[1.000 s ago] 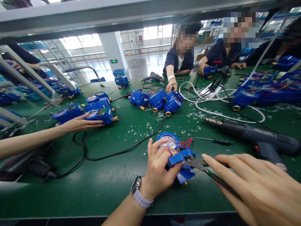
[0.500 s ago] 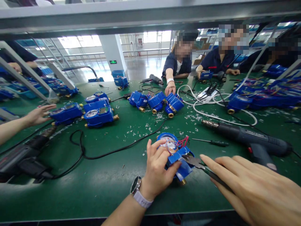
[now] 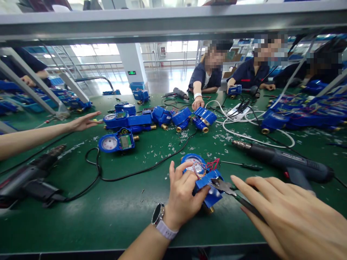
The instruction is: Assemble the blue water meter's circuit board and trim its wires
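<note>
Nearest, right hand fills the lower right corner, fingers stretched flat over dark-handled pliers; whether the fingers actually close around the handles cannot be told from this view. Pliers' metal tip sits against the blue water meter just left of it. Left hand, wrist with a watch, grips that meter from the left side, thumb and fingers wrapped on its blue housing. Meter rests on the green worktop near the front edge, centre-right, with red and blue wires bunched on top and a round dial at its far end.

Just behind it lies a small screwdriver. Right of that, a dark heat gun lies on its side, nozzle pointing left. A black cable loops across the middle. Far left, another dark heat gun lies flat.

Mid-distance, a single blue meter lies face up, apart from a cluster of blue meters behind it. A co-worker's arm reaches in from the left, open hand near that cluster. White scraps scattered about. Farther back, a white cord curls beside a power strip. Seated people work at the far edge, one hand touching the cluster.
</note>
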Demonstrator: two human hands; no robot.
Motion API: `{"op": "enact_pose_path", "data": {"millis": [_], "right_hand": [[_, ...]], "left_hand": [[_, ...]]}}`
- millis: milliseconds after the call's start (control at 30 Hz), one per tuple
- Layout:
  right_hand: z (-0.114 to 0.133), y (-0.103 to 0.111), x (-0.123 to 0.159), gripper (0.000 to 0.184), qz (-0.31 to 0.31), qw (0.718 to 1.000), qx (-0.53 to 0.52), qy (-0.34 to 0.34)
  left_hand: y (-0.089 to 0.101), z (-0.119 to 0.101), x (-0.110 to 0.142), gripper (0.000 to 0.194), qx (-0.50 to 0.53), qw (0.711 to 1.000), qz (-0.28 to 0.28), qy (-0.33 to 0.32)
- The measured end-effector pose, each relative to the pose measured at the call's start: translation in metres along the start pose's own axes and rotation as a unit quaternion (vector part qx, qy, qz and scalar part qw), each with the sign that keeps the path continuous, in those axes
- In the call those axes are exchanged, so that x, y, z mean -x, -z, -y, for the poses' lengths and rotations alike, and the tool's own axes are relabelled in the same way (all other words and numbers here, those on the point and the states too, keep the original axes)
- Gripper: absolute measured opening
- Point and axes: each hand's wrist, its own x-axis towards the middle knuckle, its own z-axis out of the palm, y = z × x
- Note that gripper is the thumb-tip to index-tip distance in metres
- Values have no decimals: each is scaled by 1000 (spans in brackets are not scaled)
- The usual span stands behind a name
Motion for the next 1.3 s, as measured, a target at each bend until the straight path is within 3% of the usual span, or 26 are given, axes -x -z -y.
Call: {"op": "enact_pose_path", "data": {"millis": [167,400,633,1033,1133,1200,1267,1300], "right_hand": [[-2,4,6,47,29,999,24,16],[-13,6,6,28,41,998,-35,12],[-13,5,15,40,56,998,-14,21],[-7,7,12,42,28,999,-5,36],[-12,5,10,33,34,996,-81,32],[-15,2,13,29,63,983,-172,-5],[-17,-2,21,29,108,947,-292,-79],[-16,-5,25,31,132,914,-361,-129]], "left_hand": [[0,-4,-3,9,-23,999,5,-22],[-2,-7,-3,9,-33,998,20,-45],[-6,-10,-3,9,-36,998,20,-50],[-9,-12,-3,9,-31,997,37,-52],[-9,-11,-2,9,-24,998,36,-44],[-9,-9,-1,8,-12,999,34,-31],[-8,-5,1,8,2,999,34,-9],[-8,-3,1,7,8,999,35,4]]}}
